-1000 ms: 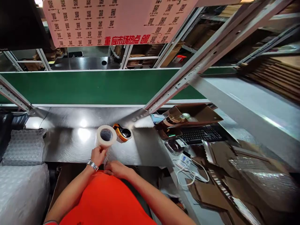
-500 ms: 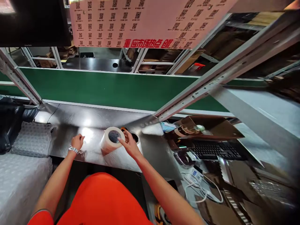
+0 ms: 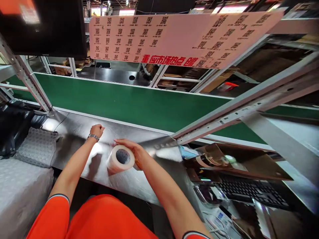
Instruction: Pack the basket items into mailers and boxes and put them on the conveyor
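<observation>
A fat roll of clear film or tape [image 3: 115, 168] stands upright on the metal bench, its dark core facing up. Behind and to the right of it is my right hand [image 3: 136, 151], its fingers stretched out along the roll's far side. The thumb is hidden, and whether the hand touches the roll does not show. A bit of orange shows under that hand, too small to name. My left hand [image 3: 97, 130], with a metal watch on the wrist, is held above the bench to the left of the roll. Its fingers are curled closed, and nothing sticks out of them.
A green conveyor belt [image 3: 119, 103] runs behind the bench [image 3: 74, 127]. Bubble wrap [image 3: 37, 146] lies at the left. To the right are an open cardboard box [image 3: 264, 167], a keyboard [image 3: 251, 189] and cables. A slanted metal post [image 3: 224, 116] rises at the right.
My view has tilted up. My right hand has turned, its fingers now reaching left behind the roll, with the arm over the second roll. My left hand has moved forward and right.
</observation>
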`<state>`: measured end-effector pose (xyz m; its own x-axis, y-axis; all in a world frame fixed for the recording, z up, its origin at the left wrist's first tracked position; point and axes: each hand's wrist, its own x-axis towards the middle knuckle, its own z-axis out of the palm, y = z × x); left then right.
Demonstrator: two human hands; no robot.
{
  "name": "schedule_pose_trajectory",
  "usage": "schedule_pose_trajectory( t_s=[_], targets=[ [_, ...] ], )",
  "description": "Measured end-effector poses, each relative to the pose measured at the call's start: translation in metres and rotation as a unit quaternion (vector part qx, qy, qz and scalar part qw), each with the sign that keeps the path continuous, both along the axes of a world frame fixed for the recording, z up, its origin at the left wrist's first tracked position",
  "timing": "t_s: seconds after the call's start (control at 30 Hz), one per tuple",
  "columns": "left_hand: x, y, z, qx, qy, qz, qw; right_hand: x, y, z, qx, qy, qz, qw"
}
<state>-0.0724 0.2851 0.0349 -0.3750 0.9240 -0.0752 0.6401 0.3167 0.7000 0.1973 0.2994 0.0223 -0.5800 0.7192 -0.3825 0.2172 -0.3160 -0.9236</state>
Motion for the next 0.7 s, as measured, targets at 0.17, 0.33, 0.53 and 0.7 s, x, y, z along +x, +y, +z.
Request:
schedule_pose_trajectory(
  t_s=[0.17, 0.33, 0.53, 0.7],
  targets=[
    [0.04, 0.017, 0.006, -0.028, -0.076, -0.047, 0.996, -0.03, 0.028, -0.021, -0.144, 0.008, 0.07, 0.987],
    [0.063, 0.0, 0.017, -0.003, -0.071, -0.134, 0.988, -0.021, 0.037, -0.061, -0.122, 0.044, -0.049, 0.99],
    [0.09, -0.028, 0.025, 0.037, -0.046, -0.436, 0.898, 0.069, 0.009, -0.088, -0.071, 0.057, -0.197, 0.976],
    [0.102, -0.03, 0.027, -0.043, 0.066, -0.438, 0.895, 0.146, -0.067, -0.12, 0.038, -0.029, -0.168, 0.985]
  ],
)
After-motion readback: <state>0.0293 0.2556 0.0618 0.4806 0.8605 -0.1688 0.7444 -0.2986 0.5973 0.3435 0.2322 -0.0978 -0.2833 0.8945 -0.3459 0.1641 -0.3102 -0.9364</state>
